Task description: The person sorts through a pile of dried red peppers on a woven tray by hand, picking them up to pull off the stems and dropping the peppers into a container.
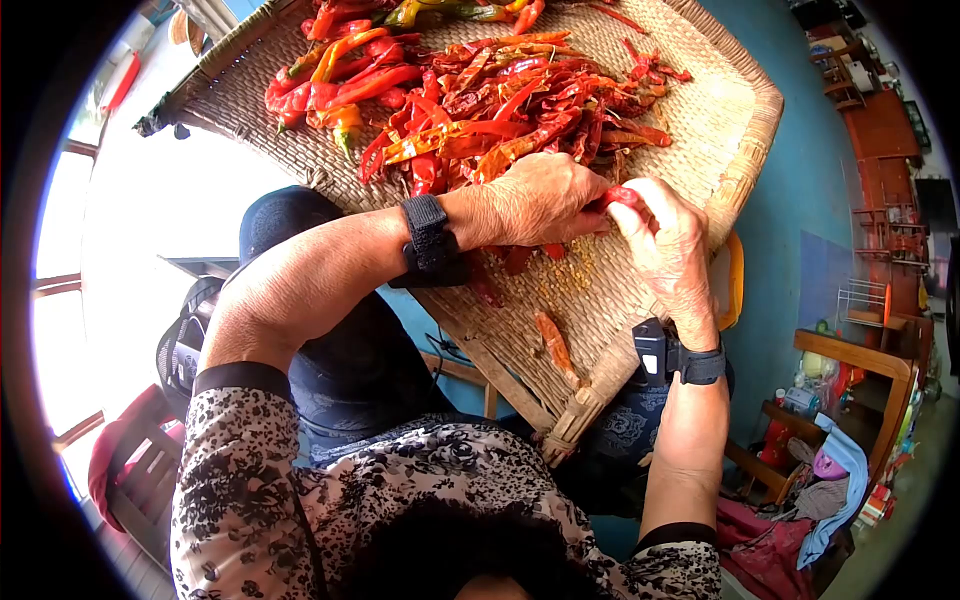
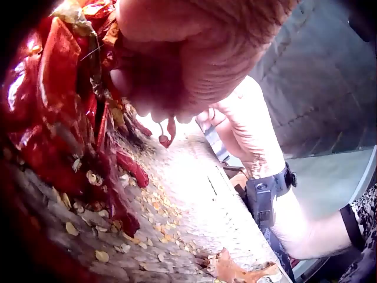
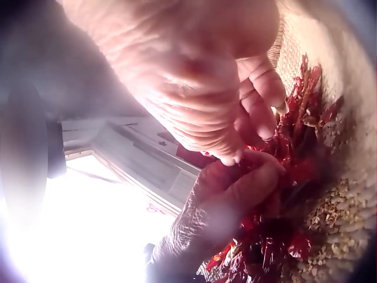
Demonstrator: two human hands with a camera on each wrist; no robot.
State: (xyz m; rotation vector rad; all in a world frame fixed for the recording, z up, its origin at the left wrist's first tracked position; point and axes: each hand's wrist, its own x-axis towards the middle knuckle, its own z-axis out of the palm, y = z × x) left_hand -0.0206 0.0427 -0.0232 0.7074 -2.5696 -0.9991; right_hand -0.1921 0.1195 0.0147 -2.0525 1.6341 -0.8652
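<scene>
Both hands meet over the woven tray in the head view. The left hand (image 1: 545, 198) grips one end of a red chili (image 1: 620, 197), and the right hand (image 1: 668, 240) pinches its other end between thumb and fingers. Much of that chili is hidden by the fingers. A heap of red and orange chilies (image 1: 500, 110) lies just beyond the left hand. Yellow seeds (image 1: 572, 275) are scattered below the hands. In the right wrist view the fingertips of the right hand (image 3: 194, 88) touch the left hand (image 3: 235, 194).
The woven tray (image 1: 715, 100) rests over the person's legs, its wooden corner pointing toward the body. A single orange-red chili (image 1: 555, 345) lies near that corner. A wooden chair (image 1: 880, 360) with cloths stands at the right, and a pink-draped chair (image 1: 130, 470) at the left.
</scene>
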